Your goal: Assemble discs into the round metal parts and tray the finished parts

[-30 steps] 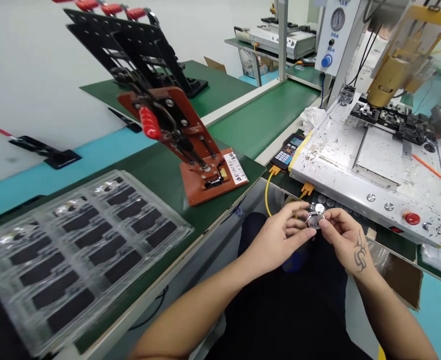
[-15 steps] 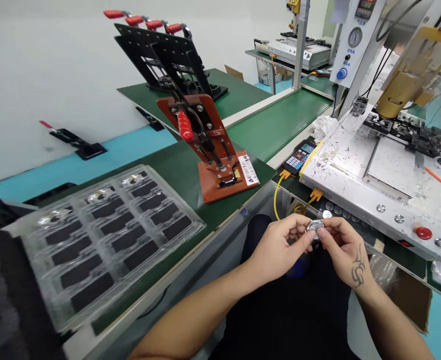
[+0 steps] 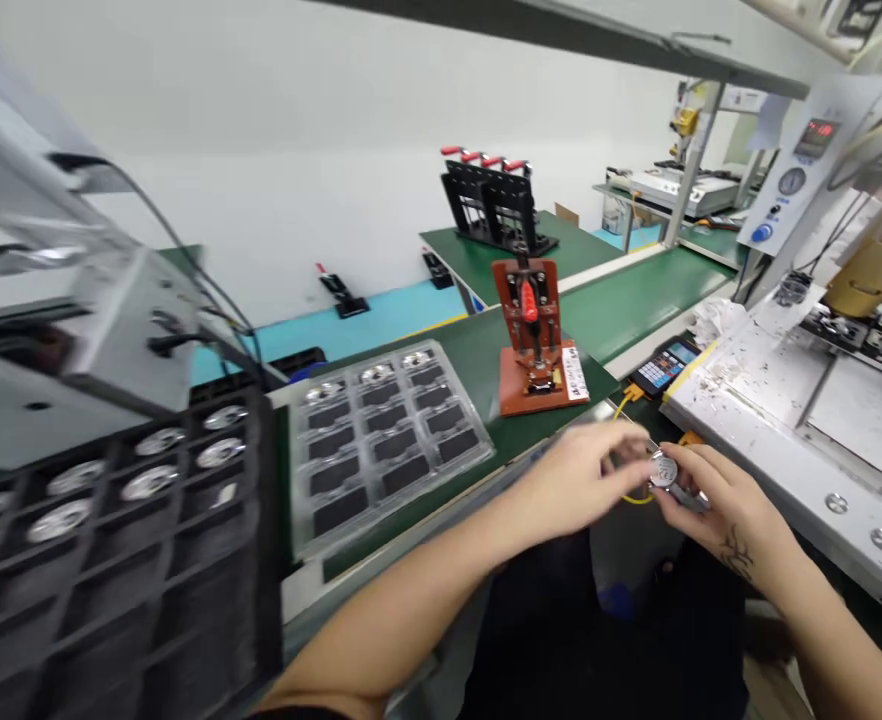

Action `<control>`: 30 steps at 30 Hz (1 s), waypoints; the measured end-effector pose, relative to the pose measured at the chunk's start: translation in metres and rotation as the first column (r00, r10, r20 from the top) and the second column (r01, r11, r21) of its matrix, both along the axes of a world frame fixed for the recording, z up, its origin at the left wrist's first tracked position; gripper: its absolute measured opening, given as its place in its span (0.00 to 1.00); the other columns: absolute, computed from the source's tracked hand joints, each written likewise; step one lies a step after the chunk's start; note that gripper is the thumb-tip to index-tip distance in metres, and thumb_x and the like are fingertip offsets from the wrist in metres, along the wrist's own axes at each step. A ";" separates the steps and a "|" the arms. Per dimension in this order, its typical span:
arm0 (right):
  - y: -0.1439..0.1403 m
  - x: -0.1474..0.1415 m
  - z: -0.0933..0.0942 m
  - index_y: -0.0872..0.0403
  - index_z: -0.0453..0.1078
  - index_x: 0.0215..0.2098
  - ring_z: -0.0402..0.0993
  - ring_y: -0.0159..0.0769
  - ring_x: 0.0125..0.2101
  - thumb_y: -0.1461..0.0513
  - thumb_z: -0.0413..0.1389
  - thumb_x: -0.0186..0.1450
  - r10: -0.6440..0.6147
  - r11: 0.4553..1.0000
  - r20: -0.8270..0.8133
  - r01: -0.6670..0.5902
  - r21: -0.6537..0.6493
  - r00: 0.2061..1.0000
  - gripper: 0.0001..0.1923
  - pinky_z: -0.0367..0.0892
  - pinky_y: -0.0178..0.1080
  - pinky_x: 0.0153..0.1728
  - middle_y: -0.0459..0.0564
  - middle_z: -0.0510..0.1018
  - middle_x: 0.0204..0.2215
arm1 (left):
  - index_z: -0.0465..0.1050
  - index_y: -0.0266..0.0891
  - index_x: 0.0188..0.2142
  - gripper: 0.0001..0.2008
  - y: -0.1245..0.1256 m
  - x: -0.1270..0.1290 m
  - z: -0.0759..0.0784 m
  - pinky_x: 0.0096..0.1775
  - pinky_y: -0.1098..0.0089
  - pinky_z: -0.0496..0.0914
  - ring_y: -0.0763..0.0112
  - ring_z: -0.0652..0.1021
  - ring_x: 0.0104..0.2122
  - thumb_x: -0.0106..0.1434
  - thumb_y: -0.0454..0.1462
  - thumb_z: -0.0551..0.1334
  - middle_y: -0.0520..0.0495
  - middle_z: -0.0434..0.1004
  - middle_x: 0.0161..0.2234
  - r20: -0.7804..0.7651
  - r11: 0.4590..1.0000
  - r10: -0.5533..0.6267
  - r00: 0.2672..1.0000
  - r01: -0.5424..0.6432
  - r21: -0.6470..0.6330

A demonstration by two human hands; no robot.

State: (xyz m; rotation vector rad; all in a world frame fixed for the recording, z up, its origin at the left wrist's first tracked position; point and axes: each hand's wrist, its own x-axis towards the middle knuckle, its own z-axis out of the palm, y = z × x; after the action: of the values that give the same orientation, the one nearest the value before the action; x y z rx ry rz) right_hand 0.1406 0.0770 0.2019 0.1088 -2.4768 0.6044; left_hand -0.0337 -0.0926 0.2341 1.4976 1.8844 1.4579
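A small round shiny metal watch case [image 3: 664, 471], its flat face carrying faint markings, is pinched in the fingers of my right hand [image 3: 718, 500] above my lap. My left hand [image 3: 580, 475] is just left of it, slightly blurred. Its thumb and curved fingers are apart, with the thumb tip at or very near the case's left edge; whether they touch I cannot tell. Beyond my hands, an orange-brown toggle press fixture [image 3: 529, 345] with a red handle stands upright on the green bench.
A clear plastic tray [image 3: 486, 445] with black-lined pockets holds several shiny round parts in its far row. A black divided tray [image 3: 265, 590] at left holds more. On the right are a white machine [image 3: 763, 425] and a keypad device [image 3: 664, 368] with a yellow cable.
My view has swung left, bringing the black divided tray into sight. My left fingers have loosened from the watch case, which stays in my right hand and now shows its flat face.
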 end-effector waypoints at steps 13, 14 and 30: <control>0.015 -0.057 0.004 0.48 0.72 0.61 0.74 0.37 0.30 0.57 0.62 0.74 -0.114 0.965 -0.047 0.099 -0.242 0.992 0.18 0.74 0.42 0.35 0.46 0.76 0.33 | 0.55 0.43 0.22 0.27 0.026 -0.150 0.081 0.30 0.66 0.63 0.71 0.64 0.22 0.79 0.45 0.59 0.55 0.59 0.20 -0.664 0.883 0.276 0.695 0.091 0.461; 0.015 -0.065 0.004 0.48 0.72 0.60 0.73 0.37 0.29 0.56 0.62 0.74 -0.103 0.967 -0.046 0.090 -0.240 0.994 0.18 0.73 0.42 0.34 0.46 0.75 0.32 | 0.57 0.43 0.23 0.27 0.029 -0.154 0.093 0.30 0.67 0.64 0.72 0.66 0.22 0.79 0.47 0.58 0.55 0.60 0.21 -0.575 0.861 0.314 0.756 0.028 0.508; 0.032 -0.202 -0.064 0.52 0.77 0.48 0.68 0.36 0.28 0.58 0.63 0.66 0.127 0.960 0.097 -0.097 -0.262 0.987 0.13 0.68 0.39 0.33 0.43 0.70 0.28 | 0.83 0.39 0.33 0.08 -0.030 -0.194 -0.051 0.32 0.68 0.74 0.65 0.79 0.24 0.60 0.41 0.69 0.51 0.79 0.23 -0.197 0.882 0.294 0.935 -0.345 -0.321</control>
State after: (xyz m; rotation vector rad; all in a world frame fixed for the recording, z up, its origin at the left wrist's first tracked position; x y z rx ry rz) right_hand -0.0616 0.1094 0.1384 0.1172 -2.4867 1.0003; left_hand -0.2276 -0.1226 0.1831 1.1886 2.4213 1.0704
